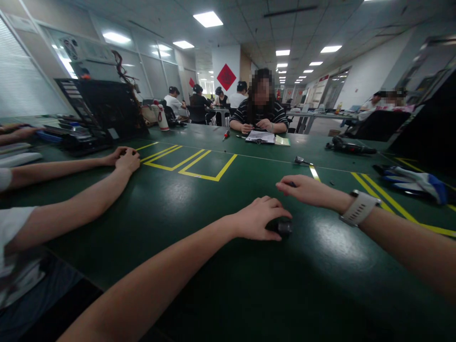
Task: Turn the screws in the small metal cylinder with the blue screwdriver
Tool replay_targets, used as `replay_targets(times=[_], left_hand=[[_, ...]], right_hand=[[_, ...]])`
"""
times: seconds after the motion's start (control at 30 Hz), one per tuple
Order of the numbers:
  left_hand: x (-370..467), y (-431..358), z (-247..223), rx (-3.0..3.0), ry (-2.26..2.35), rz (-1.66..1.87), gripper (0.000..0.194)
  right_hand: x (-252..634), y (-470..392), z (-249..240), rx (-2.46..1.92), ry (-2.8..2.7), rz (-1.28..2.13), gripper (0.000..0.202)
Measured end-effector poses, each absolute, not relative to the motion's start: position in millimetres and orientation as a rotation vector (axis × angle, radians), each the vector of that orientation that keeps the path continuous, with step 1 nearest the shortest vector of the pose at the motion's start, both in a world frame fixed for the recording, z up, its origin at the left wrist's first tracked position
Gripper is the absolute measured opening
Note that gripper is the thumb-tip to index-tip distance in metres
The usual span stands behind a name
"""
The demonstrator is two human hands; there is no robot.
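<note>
My left hand (259,218) is closed around a black cylindrical part (285,228) on the green tabletop, its rounded end showing past my fingers and the rest hidden by them. Just beyond it, my right hand (304,189), with a pale watch band at the wrist, pinches a small dark piece (292,184); most of that piece is covered. Farther out from my right hand lies a metal and black part with a thin shank (302,160), which looks like a drill chuck. A tiny dark bit (332,183) sits right of my right hand.
Yellow tape (199,176) marks the green table (171,251). At right are blue-and-white gloves (418,183) and a black tool (351,146). A person's hands (128,159) rest at left; opposite, another person sits behind a clipboard (261,137). A red-handled screwdriver (226,135) lies nearby.
</note>
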State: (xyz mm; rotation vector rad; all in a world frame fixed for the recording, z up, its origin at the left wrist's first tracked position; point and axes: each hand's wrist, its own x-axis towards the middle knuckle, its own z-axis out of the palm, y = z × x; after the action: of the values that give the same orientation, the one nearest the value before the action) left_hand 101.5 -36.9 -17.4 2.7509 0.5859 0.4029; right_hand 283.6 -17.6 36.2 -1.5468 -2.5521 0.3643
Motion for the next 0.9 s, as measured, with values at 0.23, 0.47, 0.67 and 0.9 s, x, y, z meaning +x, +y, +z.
replay_targets(times=[0.23, 0.47, 0.67, 0.9], left_hand=[[108.6, -38.1, -24.6, 2.571, 0.634, 0.369, 0.037], [108.9, -35.1, -30.5, 2.394, 0.726, 0.582, 0.045], [112.7, -31.2, -36.6, 2.311, 0.850, 0.652, 0.024], [117.5, -32.7, -36.8, 2.359, 0.848, 0.602, 0.021]], right_hand=[[320.4, -93.6, 22.4, -1.411, -1.605, 0.436, 0.045], [324.4, -103.5, -16.4, -1.055, -1.063, 1.034, 0.033], [318.1, -108.2, -26.5, -1.126, -1.408, 0.873, 0.035], [310.9, -124.1, -20.9, -1.070, -1.966, 0.445, 0.024]])
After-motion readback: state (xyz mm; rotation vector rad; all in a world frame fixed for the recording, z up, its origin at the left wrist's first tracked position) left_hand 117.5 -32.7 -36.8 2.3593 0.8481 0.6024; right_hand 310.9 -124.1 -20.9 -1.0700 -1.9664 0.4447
